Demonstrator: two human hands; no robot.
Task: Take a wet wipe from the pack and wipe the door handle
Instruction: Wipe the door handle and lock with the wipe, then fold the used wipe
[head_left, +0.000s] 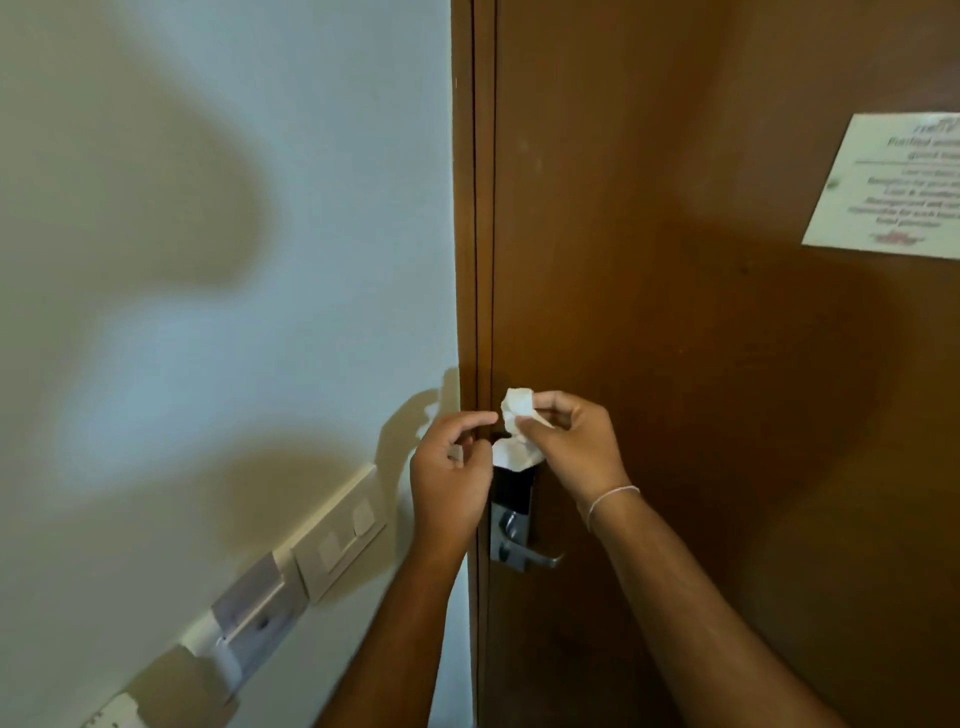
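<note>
Forearms come up from the bottom edge, both bare, the right one with a thin pale bracelet (613, 498) at the wrist. Right hand (574, 447) is up in front of the door, thumb and forefinger pinching a crumpled white wet wipe (518, 410), the other fingers curled in behind. Left hand (451, 470) sits just beside it, forefinger stretched out so its tip reaches the wipe's edge, the rest of the fingers bent loosely inward. A lower fold of the wipe hangs down between the two hands, right over the top of the dark lock plate (511, 501).

Below the hands, the silver door handle (540, 557) juts out to the right, level, nothing touching it, with bare brown door around and beneath it.

Over on the left, a pale wall (208, 260), big soft shadows across it. Low on that wall, a run of fittings: a light switch panel (340, 543), then a grey card holder (257, 603) further down toward the corner.

Brown wooden door (701, 312) fills the right half, closed, its edge tight against the door frame (465, 208). Up high on the right, a white printed notice (893, 187) is stuck to the door, its text too blurred to read.
</note>
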